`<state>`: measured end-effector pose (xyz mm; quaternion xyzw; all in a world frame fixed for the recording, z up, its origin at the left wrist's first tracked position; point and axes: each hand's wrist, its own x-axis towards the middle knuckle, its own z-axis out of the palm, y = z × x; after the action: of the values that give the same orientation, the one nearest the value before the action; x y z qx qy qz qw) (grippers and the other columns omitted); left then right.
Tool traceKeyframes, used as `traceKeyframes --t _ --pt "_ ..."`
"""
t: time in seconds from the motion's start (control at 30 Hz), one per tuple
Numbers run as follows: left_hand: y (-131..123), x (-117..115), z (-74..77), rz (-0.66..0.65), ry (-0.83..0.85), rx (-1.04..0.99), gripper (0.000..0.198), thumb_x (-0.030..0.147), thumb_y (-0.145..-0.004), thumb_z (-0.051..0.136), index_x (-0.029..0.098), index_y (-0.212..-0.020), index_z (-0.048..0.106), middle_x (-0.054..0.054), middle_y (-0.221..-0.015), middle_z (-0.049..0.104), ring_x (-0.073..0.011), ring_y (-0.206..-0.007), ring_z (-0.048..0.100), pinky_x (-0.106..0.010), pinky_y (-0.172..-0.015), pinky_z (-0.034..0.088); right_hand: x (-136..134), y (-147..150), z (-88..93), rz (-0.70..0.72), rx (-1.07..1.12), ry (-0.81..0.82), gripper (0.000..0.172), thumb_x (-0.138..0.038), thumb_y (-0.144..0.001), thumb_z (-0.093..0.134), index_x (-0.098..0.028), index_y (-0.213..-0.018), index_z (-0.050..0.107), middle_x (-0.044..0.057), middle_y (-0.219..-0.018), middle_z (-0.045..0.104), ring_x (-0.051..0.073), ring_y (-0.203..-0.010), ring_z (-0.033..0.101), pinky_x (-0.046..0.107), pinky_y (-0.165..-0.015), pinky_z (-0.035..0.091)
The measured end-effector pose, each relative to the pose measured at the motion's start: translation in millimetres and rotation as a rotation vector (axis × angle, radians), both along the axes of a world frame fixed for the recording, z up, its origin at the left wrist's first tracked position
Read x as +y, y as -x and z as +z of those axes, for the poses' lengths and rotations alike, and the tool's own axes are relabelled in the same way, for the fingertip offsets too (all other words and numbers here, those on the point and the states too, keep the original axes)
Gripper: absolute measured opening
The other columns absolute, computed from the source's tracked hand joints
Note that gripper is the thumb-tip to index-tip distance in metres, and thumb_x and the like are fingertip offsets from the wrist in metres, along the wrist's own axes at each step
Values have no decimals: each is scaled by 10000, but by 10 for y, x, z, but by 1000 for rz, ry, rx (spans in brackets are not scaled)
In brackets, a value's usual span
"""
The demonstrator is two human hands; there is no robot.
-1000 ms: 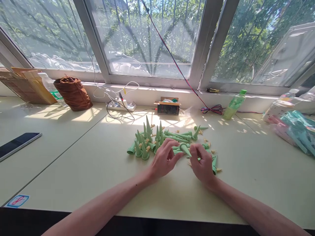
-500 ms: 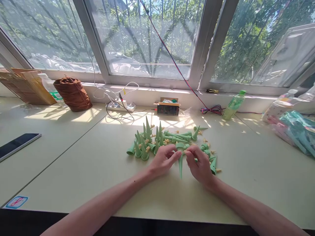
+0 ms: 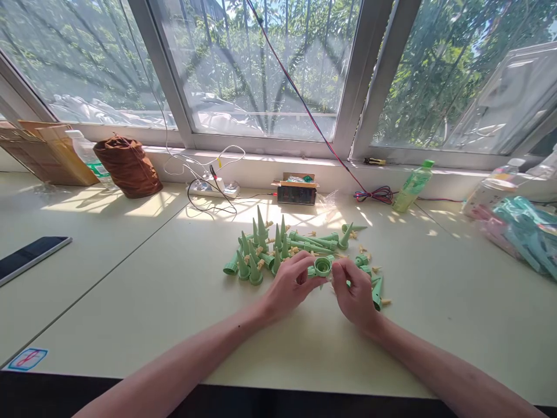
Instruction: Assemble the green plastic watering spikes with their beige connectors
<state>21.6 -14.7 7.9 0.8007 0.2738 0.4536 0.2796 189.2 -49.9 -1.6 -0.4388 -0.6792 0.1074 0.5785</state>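
My left hand pinches a green plastic plant-watering spike by its collar. The spike's round hollow end faces me, and most of its pointed shaft is foreshortened below. My right hand is closed right beside the collar, thumb against forefinger; whatever those fingertips hold is too small and covered to make out. Behind both hands lies a group of green spikes, some standing point up and others on their sides. Small tan plastic valves are fitted to some spikes or lie loose among them.
At the back stand a small open box, a power strip with cables, a brown cloth bag and a green-capped bottle. A phone lies far left. Teal plastic packaging sits at the right.
The spike has tipped so its hollow end, earlier upward with the point toward me, now faces me. My right fingers have shifted slightly right.
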Motion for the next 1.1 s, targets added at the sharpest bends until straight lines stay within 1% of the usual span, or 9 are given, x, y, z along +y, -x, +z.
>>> traceKeyframes --t 0.1,0.2,0.3,0.4,0.57,0.7,0.8,0.93,1.1 --pt "-10 -2 4 59 93 -48 302 463 -930 611 162 -956 606 12 -806 533 -50 -506 412 -195 -477 339 5 -8 -62 -21 98 31 278 -302 -1034 441 -212 -773 479 -62 -564 441 91 -470 380 220 -473 336" --pt "-7 9 11 56 138 -112 502 568 -993 412 151 -797 610 4 -670 536 -83 -515 440 -219 -515 376 18 -24 -119 -38 159 51 248 -330 -1033 448 -218 -814 482 -64 -560 455 93 -460 400 219 -463 343" --pt "4 19 15 -32 299 -129 718 667 -984 274 140 -645 624 4 -506 476 -100 -463 444 -237 -503 374 23 -27 -124 -25 120 35 229 -340 -1022 470 -218 -833 508 -64 -555 467 96 -454 415 221 -452 356" --pt "16 8 25 -120 497 -77 788 740 -941 261 145 -515 552 -4 -445 461 -94 -410 426 -232 -450 332 13 -11 -77 41 33 16 226 -324 -1015 480 -219 -820 525 -60 -557 480 99 -454 436 226 -451 375" --pt "38 -1 47 -138 584 -67 724 741 -916 361 162 -491 453 -3 -437 464 -89 -424 421 -219 -438 309 2 9 -4 99 -22 14 229 -292 -1014 467 -221 -801 511 -63 -559 479 96 -450 444 223 -449 376" --pt "55 21 62 -201 549 -77 623 666 -938 428 157 -580 462 17 -481 460 -78 -445 424 -196 -433 303 3 2 9 84 -38 -7 186 -272 -1005 477 -217 -829 506 -65 -588 474 89 -463 436 213 -456 369" --pt "53 20 91 -235 489 -98 543 599 -949 479 132 -681 549 5 -639 498 -61 -473 440 -191 -431 327 2 0 24 63 -51 -31 199 -266 -1000 479 -213 -808 493 -65 -598 461 85 -472 416 208 -458 353" --pt "37 -6 116 -202 296 -87 349 469 -909 623 122 -900 659 -38 -877 518 -58 -560 465 -190 -453 391 7 5 46 5 -70 -27 284 -258 -1003 469 -209 -724 445 -72 -566 399 81 -471 356 209 -460 318" --pt "26 -21 67 -142 81 -47 235 308 -913 646 173 -1104 676 -53 -978 552 -40 -566 466 -166 -463 415 19 6 40 -35 -84 -14 346 -265 -1015 444 -206 -675 419 -67 -553 370 82 -474 327 213 -463 302"
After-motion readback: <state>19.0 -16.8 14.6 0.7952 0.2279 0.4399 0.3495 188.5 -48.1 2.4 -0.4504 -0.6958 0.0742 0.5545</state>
